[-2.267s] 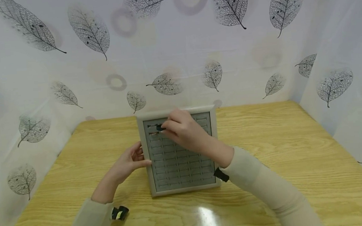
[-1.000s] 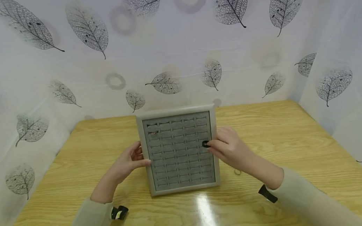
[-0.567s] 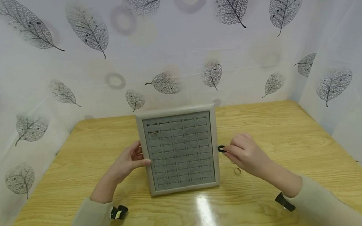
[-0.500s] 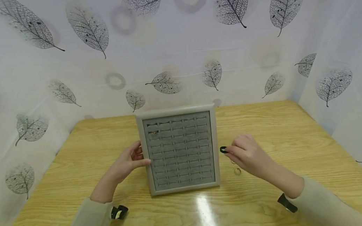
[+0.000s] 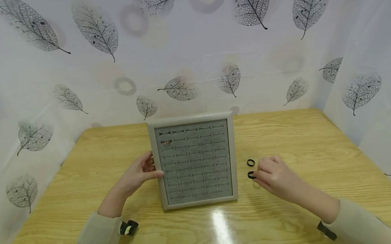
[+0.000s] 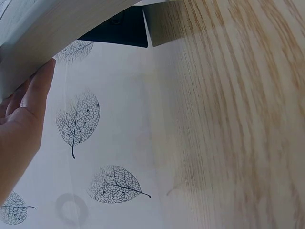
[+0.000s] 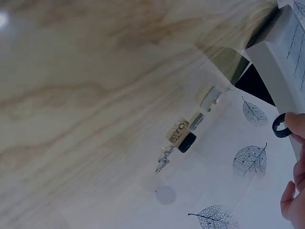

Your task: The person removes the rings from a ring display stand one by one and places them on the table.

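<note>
Fingertips (image 5: 258,175) of our right hand (image 5: 275,177) are curled together and pinch a small black ring (image 5: 251,175) just above the light wooden table (image 5: 302,141), to the right of the grey velvet ring tray with a pale frame (image 5: 194,160). The right wrist view shows the same ring (image 7: 281,126) held at a fingertip, with the tray's frame (image 7: 271,71) just beside it.

Our right forearm, in a beige sleeve, comes in from the near right corner, and the hand lies low over the table with the knuckles up. A second black ring (image 5: 251,162) lies on the wood just beyond the pinched one, apart from it. A pale ring shows faintly under the hand, too blurred to describe further.

Our left hand (image 5: 138,175) rests against the left edge of the tray — fingers relaxed and nearly straight, the thumb laid on the frame. In the left wrist view the fingers (image 6: 33,100) touch the frame's underside.

One coppery ring (image 5: 166,142) sits in a slot at the tray's far left. White cloth printed with grey leaves (image 5: 97,30) walls in the table on three sides.
</note>
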`<state>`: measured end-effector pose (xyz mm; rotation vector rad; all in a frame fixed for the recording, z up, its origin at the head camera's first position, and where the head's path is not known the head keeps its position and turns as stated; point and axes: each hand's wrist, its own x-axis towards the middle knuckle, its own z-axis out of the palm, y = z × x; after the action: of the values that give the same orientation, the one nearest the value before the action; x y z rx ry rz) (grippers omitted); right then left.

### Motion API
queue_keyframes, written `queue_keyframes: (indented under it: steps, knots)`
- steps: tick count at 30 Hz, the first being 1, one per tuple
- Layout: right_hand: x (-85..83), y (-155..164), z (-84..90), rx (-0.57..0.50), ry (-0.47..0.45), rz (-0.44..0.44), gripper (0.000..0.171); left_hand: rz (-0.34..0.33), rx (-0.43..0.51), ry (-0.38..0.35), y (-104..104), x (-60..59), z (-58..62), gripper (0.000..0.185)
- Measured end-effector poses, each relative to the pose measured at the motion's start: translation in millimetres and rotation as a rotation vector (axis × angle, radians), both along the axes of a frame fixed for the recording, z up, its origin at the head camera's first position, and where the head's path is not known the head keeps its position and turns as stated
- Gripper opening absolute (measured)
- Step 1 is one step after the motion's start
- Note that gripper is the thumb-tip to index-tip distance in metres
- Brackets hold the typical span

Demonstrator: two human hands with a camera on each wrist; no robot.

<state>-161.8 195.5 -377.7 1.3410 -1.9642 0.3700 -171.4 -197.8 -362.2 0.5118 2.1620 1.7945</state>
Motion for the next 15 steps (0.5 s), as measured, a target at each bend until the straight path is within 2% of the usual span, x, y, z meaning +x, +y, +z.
queue_keyframes:
  steps: [6, 11, 15]
  knots:
    - [6.2, 8, -11.2, 0.079, -0.032, -0.028, 0.047, -0.004, 0.0, 0.003, 1, 1.0, 2.4, 0.075]
    - [10.6, 13, -17.0, 0.173, -0.093, -0.046, 0.013, -0.001, 0.0, 0.009, 1, 0.5, 2.1, 0.073]
    - [15.5, 14, -19.1, 0.262, -0.154, -0.088, 0.02, -0.009, 0.002, 0.02, 0, 0.0, 0.6, 0.073]
